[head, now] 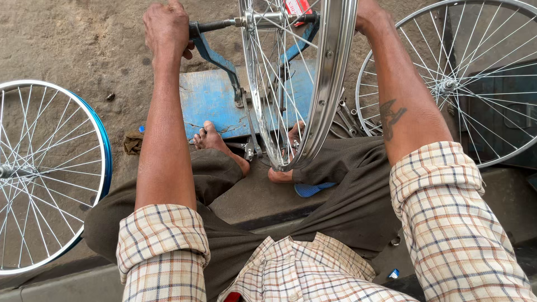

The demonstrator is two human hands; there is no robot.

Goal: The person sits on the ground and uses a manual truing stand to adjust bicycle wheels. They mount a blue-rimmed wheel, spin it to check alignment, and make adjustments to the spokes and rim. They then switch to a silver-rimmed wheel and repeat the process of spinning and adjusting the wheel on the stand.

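Bright steel: a spoked wheel stands upright on edge in a blue stand, its rim running away from the person, its axle lying crosswise, left to right. The wheel sits between the two arms, straight ahead of the body, above the feet.

Left hand: closed in a fist around the left end of the axle, at the top of the stand's arm; knuckles up, fingers wrapped under. The threaded axle runs from this fist rightward to the hub. This hand is the clearer of the two.

Right hand: at the far side of the rim, mostly cut off by the frame's top edge and hidden behind the rim. Cannot tell how far it is closed or what it grips.

Materials: rim is polished, smooth, with a row of spoke holes; spokes thin, crossed wire. Stand is painted metal, chipped and scuffed. Ground is rough, dusty concrete.

Around: a blue-rimmed wheel flat at left, another bare wheel at right, spanners just beside the stand. Rolled checked sleeves, dark trousers.
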